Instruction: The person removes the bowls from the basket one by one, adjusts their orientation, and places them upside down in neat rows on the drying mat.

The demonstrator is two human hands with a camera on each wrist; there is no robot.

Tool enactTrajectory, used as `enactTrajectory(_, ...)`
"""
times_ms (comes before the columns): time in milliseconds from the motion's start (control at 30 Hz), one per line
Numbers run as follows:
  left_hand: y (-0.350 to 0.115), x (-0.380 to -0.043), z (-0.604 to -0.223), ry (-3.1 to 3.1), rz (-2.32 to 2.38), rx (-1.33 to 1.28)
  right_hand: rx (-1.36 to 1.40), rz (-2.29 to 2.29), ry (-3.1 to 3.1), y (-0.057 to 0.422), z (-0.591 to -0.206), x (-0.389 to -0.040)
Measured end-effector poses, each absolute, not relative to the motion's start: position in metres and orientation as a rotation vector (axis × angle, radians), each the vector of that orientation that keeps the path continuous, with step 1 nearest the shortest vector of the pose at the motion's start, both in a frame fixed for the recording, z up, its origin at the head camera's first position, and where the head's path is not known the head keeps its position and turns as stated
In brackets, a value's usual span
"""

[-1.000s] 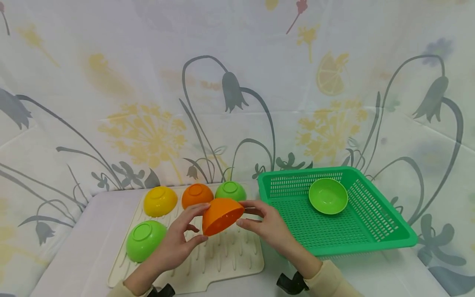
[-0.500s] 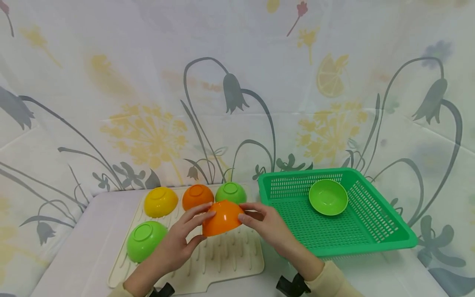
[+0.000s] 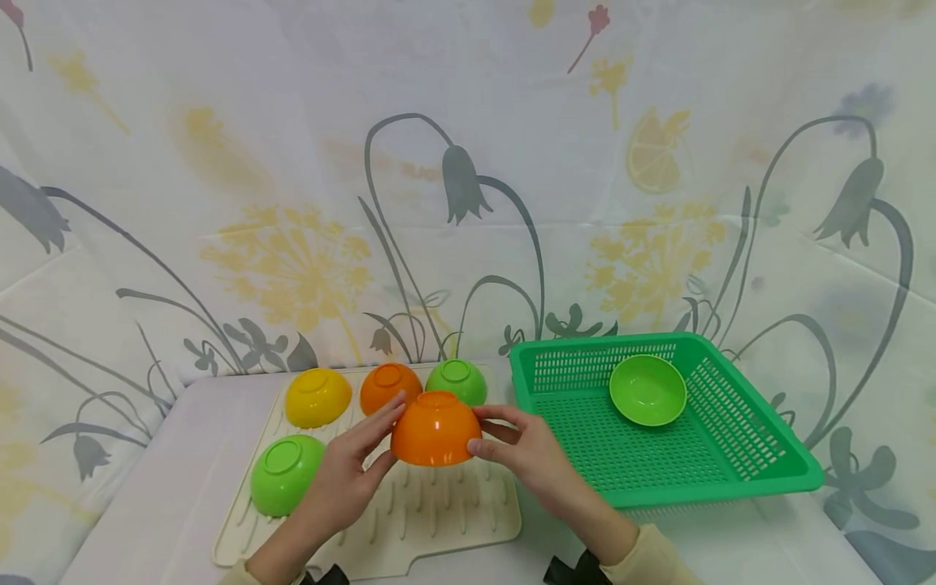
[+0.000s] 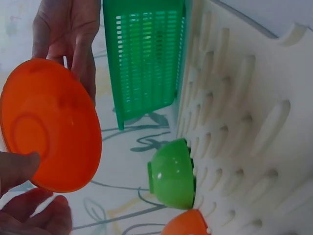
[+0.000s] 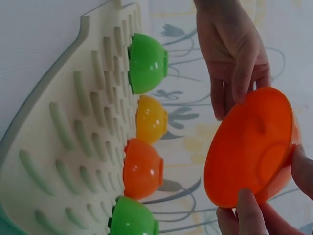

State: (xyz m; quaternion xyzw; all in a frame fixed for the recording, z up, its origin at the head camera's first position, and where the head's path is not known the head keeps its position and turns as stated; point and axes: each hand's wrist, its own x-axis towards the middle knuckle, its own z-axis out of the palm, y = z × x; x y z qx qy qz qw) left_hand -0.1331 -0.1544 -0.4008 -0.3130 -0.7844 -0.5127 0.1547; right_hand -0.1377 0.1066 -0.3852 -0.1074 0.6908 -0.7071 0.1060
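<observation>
Both hands hold an orange bowl (image 3: pixel 436 435) upside down above the ribbed cream drying board (image 3: pixel 468 520). My left hand (image 3: pixel 344 479) pinches its left side between thumb and fingers. On the opposite side, the thumb and fingers of my right hand (image 3: pixel 537 459) grip the wall near the rim. The right wrist view looks into the hollow inside of the bowl (image 5: pixel 249 147). Behind it, a second orange bowl (image 3: pixel 387 386) stands upside down on the board, between a yellow bowl (image 3: pixel 317 398) and a small green bowl (image 3: pixel 457 380). A larger green bowl (image 3: pixel 285 475) lies bottom up at the board's left.
To the right stands a green plastic basket (image 3: pixel 731 486) with perforated walls. Inside it a light green bowl (image 3: pixel 647 392) rests with its opening upward. A flower-patterned cloth (image 3: pixel 468 244) hangs behind the white-covered table (image 3: pixel 168 479).
The orange bowl in the hands has turned from a tilt that showed its inside to nearly level, base up. Both hands shifted their grip slightly. The other bowls stayed in place.
</observation>
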Motion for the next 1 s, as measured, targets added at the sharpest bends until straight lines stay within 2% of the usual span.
enactTrajectory(400, -0.154, -0.133, -0.4, -2.359, -1.677, -0.793, -0.362, -2.225, 2.035, 0.099, -0.389, -0.135)
enactTrajectory(767, -0.153, -0.129, -0.398, -2.492, -1.736, -0.757, -0.454, -2.126, 2.169, 0.093, -0.397, -0.133)
enactTrajectory(1000, -0.151, -0.128, -0.403, -2.537, -1.678, -0.601, -0.491, -2.06, 2.24, 0.087, -0.403, -0.13)
